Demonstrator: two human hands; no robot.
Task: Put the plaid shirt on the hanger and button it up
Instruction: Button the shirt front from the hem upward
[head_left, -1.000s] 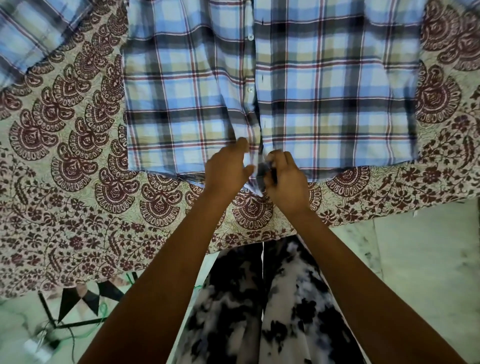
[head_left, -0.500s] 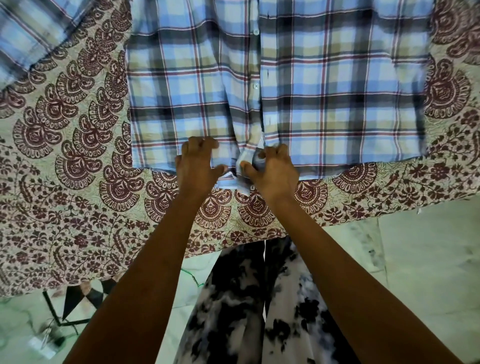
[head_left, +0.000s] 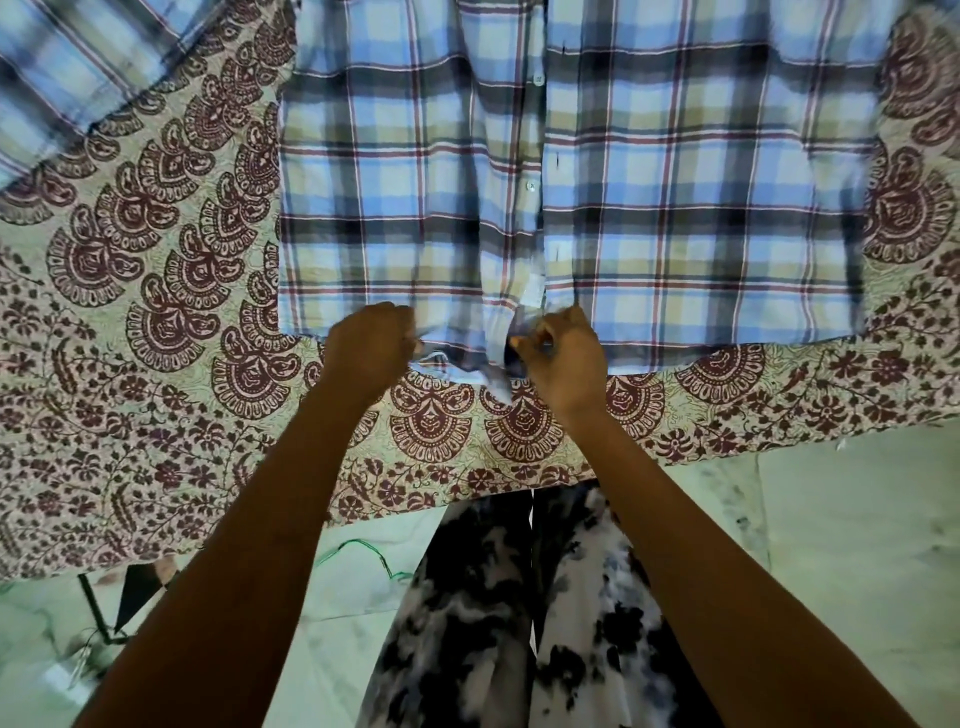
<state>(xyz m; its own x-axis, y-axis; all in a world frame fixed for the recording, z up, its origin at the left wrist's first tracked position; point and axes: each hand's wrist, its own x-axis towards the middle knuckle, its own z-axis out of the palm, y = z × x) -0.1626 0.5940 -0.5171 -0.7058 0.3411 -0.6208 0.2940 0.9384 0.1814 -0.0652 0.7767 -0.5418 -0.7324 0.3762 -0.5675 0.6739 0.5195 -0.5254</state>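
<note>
A blue, beige and dark plaid shirt (head_left: 675, 182) lies flat, front up, on a patterned bedspread (head_left: 156, 291). Its button placket runs down the middle with small white buttons showing. My left hand (head_left: 370, 347) is closed on the hem of the left front panel. My right hand (head_left: 563, 356) pinches the hem beside the placket, just right of centre. Between the two hands the bottom edge is bunched and pulled toward me. One sleeve (head_left: 67, 67) spreads to the upper left. No hanger is in view.
The bedspread's front edge hangs over a pale marble floor (head_left: 831, 545). My legs in black-and-white patterned trousers (head_left: 519, 623) stand against the bed. A dark stand and green wire (head_left: 358, 548) lie on the floor at lower left.
My left hand slid left along the hem, away from the placket, and stays closed on the fabric. My right hand stayed at the placket's bottom. The hem between them is stretched wider.
</note>
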